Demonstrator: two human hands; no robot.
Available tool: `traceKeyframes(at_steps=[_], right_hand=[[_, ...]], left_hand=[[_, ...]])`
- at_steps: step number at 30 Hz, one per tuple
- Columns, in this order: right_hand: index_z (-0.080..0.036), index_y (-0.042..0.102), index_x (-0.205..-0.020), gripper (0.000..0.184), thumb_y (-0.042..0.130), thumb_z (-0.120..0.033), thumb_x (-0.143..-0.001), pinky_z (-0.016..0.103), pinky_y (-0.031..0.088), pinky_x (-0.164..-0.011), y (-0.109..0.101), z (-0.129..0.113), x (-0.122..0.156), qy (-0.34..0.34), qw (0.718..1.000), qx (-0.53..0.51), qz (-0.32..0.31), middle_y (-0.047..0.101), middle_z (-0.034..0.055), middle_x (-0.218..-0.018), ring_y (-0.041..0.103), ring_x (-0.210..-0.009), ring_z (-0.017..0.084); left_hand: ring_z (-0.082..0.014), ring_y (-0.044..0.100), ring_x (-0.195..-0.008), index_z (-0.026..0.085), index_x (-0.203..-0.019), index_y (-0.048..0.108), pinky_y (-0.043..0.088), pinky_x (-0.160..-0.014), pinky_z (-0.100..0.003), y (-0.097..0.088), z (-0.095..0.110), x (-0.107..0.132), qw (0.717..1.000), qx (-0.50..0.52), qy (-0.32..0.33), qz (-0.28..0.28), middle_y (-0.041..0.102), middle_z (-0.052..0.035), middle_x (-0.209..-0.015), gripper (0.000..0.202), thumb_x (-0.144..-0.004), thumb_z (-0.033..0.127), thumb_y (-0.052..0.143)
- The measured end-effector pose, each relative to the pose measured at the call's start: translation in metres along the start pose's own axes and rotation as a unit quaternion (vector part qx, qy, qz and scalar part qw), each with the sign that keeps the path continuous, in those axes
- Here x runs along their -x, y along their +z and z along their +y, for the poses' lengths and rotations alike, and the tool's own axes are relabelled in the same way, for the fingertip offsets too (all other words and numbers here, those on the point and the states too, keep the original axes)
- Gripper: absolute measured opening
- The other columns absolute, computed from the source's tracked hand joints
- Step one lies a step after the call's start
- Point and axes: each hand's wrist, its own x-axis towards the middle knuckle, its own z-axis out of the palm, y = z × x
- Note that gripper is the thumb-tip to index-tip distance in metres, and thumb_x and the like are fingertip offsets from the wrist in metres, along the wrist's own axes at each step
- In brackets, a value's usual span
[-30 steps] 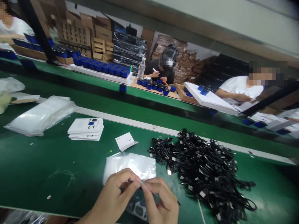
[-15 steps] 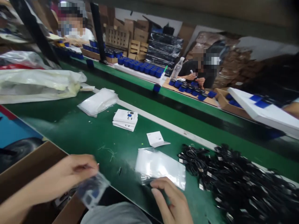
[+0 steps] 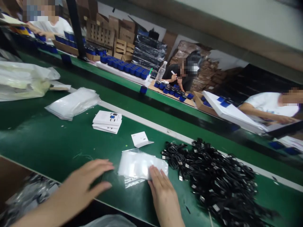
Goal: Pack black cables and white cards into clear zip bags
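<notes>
My right hand [image 3: 163, 192] lies with stretched fingers on the right end of a stack of clear plastic bags [image 3: 134, 165]. To the left of that stack, my left hand [image 3: 91, 181] hovers over the green bench, thumb and fingers apart, holding nothing. Just behind the bags is a folded white leaflet [image 3: 139, 139]. A pile of printed leaflets [image 3: 106, 121] sits farther left, beside a bundle of white plastic bags [image 3: 73, 102]. Black USB cables [image 3: 213, 176] are heaped to the right of my right hand.
Filled clear bags [image 3: 30, 192] lie in a box below the bench's left edge. Across the bench, a white tray [image 3: 123, 72] carries rows of blue items. A lone blue item [image 3: 143, 90] stands on the conveyor strip. Several people work on the far side.
My left hand has let go of the small filled bag and moved right over the bench. My right hand has come down flat onto the stack of clear bags. The camera view has shifted right.
</notes>
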Motion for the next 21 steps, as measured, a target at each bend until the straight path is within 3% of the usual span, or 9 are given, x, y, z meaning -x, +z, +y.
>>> traceKeyframes(at_steps=[2, 5, 8, 11, 13, 15, 18, 19, 21], right_hand=[[-0.01, 0.064, -0.104, 0.04, 0.025, -0.013, -0.097, 0.032, 0.058, -0.079, 0.0, -0.001, 0.005, 0.008, 1.0, -0.009, 0.02, 0.071, 0.0115, -0.104, 0.069, -0.091, 0.022], [-0.014, 0.068, -0.095, 0.04, 0.027, -0.013, -0.097, 0.028, 0.058, -0.077, 0.0, -0.001, 0.011, 0.022, 0.999, -0.036, 0.034, 0.072, 0.0078, -0.102, 0.07, -0.088, 0.02], [-0.015, 0.067, -0.096, 0.035, 0.033, -0.011, -0.093, 0.03, 0.058, -0.079, 0.001, 0.001, 0.015, 0.039, 0.996, -0.07, 0.027, 0.071, 0.0074, -0.104, 0.07, -0.089, 0.021], [-0.015, 0.065, -0.102, 0.027, 0.042, -0.011, -0.089, 0.033, 0.056, -0.084, 0.001, 0.002, 0.014, 0.103, 0.987, -0.108, 0.06, 0.071, 0.0076, -0.103, 0.069, -0.092, 0.022], [-0.015, 0.061, -0.109, 0.026, 0.046, -0.01, -0.088, 0.037, 0.053, -0.089, 0.0, 0.0, 0.008, 0.146, 0.974, -0.127, 0.115, 0.071, 0.0087, -0.104, 0.067, -0.097, 0.023], [-0.015, 0.059, -0.113, 0.03, 0.048, -0.007, -0.086, 0.041, 0.049, -0.094, -0.002, -0.006, -0.001, 0.13, 0.968, -0.137, 0.162, 0.068, 0.0102, -0.11, 0.064, -0.104, 0.024], [-0.02, 0.062, -0.111, 0.033, 0.05, -0.004, -0.084, 0.05, 0.039, -0.102, -0.004, -0.023, -0.013, 0.019, 0.975, -0.148, 0.167, 0.063, 0.008, -0.121, 0.054, -0.117, 0.027], [-0.022, 0.062, -0.111, 0.033, 0.051, -0.006, -0.084, 0.053, 0.035, -0.104, -0.003, -0.029, -0.014, 0.015, 0.973, -0.159, 0.166, 0.06, 0.0072, -0.125, 0.05, -0.121, 0.029], [-0.025, 0.058, -0.119, 0.036, 0.052, -0.012, -0.086, 0.056, 0.032, -0.104, -0.003, -0.033, -0.012, 0.109, 0.954, -0.215, 0.179, 0.054, 0.0082, -0.132, 0.044, -0.125, 0.03]], left_hand=[[-0.0347, 0.047, -0.124, 0.03, -0.134, 0.044, 0.048, -0.092, -0.052, 0.032, 0.029, -0.016, 0.991, -0.05, 0.117, -0.041, 0.051, -0.0089, -0.137, 0.072, -0.07, 0.044, 0.072], [-0.0328, 0.04, -0.129, 0.025, -0.144, 0.024, 0.04, -0.097, -0.057, 0.065, 0.04, -0.031, 0.987, -0.052, 0.152, -0.019, 0.041, -0.0123, -0.144, 0.077, -0.079, 0.04, 0.064], [-0.0298, 0.04, -0.13, 0.03, -0.141, 0.031, 0.034, -0.1, -0.059, 0.069, 0.028, -0.04, 0.99, 0.006, 0.141, -0.028, 0.044, -0.0072, -0.143, 0.057, -0.088, 0.032, 0.052], [-0.03, 0.04, -0.13, 0.033, -0.129, 0.05, 0.03, -0.105, -0.054, 0.051, 0.025, -0.041, 0.987, 0.154, 0.018, -0.046, 0.046, -0.0034, -0.142, 0.042, -0.087, 0.036, 0.053], [-0.0297, 0.047, -0.125, 0.031, -0.123, 0.057, 0.035, -0.105, -0.048, 0.042, 0.036, -0.038, 0.926, 0.352, -0.116, -0.072, 0.053, -0.0051, -0.136, 0.045, -0.08, 0.046, 0.06], [-0.0319, 0.055, -0.117, 0.024, -0.121, 0.06, 0.042, -0.1, -0.047, 0.04, 0.051, -0.037, 0.772, 0.59, -0.212, -0.106, 0.061, -0.0116, -0.126, 0.061, -0.07, 0.058, 0.065], [-0.0269, 0.056, -0.117, 0.022, -0.122, 0.059, 0.047, -0.096, -0.04, 0.043, 0.075, -0.041, 0.678, 0.678, -0.265, -0.108, 0.06, -0.0106, -0.128, 0.058, -0.077, 0.058, 0.059], [-0.0255, 0.057, -0.116, 0.021, -0.118, 0.062, 0.049, -0.094, -0.036, 0.042, 0.081, -0.044, 0.643, 0.699, -0.296, -0.101, 0.062, -0.0094, -0.126, 0.053, -0.075, 0.053, 0.064], [-0.0242, 0.062, -0.109, 0.021, -0.111, 0.066, 0.053, -0.087, -0.029, 0.039, 0.089, -0.049, 0.589, 0.727, -0.34, -0.095, 0.069, -0.0083, -0.115, 0.05, -0.07, 0.048, 0.072]])
